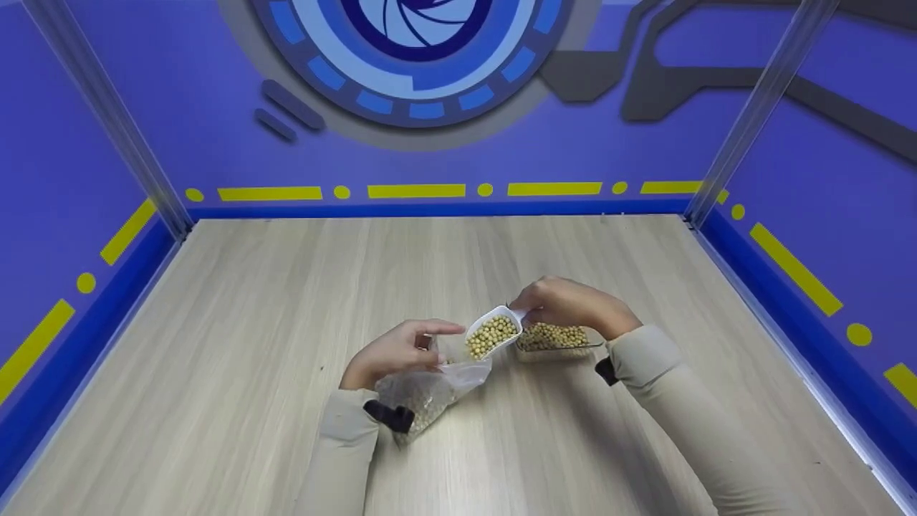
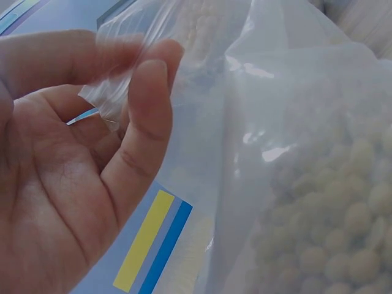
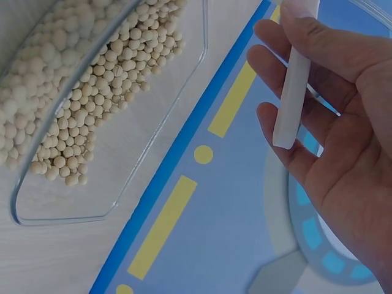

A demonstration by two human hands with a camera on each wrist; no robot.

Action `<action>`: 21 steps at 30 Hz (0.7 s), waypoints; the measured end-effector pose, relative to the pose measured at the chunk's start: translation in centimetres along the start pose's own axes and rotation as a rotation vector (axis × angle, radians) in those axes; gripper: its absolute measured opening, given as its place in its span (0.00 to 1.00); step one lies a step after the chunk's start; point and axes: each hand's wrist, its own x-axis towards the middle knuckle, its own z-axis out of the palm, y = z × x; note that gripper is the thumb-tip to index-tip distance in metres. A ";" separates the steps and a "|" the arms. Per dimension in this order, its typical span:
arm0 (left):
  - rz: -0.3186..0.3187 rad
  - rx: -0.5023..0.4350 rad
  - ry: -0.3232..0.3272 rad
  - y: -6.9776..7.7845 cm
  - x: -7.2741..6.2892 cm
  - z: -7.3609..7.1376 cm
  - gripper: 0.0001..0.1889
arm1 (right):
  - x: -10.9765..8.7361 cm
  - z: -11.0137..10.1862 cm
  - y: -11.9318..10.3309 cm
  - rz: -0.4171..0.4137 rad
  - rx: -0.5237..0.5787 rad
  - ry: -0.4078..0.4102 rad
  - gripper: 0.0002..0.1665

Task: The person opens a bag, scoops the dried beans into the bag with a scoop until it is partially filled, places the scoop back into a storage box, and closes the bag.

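Observation:
My left hand (image 1: 400, 349) pinches the mouth of a clear plastic zip bag (image 2: 294, 122), which hangs partly filled with pale round beans (image 2: 343, 239). In the right hand (image 1: 566, 301) I grip the handle (image 3: 293, 98) of a white scoop (image 1: 494, 312). Soybean-like beans (image 1: 491, 337) fill the scoop, whose front edge is tilted over the bag's opening beside the left fingers. Under the right hand stands a clear container (image 3: 116, 205) with more of these beans (image 3: 116, 73); hand and forearm hide part of it in the head view.
The wood-grain table (image 1: 301, 287) spreads around the hands. Blue printed panels (image 1: 444, 165) rise at its back and sides, with metal posts (image 1: 759, 115) at the corners. A black strap (image 1: 390, 416) sits at the left wrist.

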 end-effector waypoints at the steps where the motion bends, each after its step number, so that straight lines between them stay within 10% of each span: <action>1: 0.001 0.005 -0.001 0.0 0.0 0.0 0.29 | 0.0 0.0 0.0 0.002 0.002 0.000 0.12; 21: 0.019 0.088 0.009 0.0 0.0 0.0 0.28 | 0.1 -0.3 -0.4 0.014 0.001 -0.001 0.13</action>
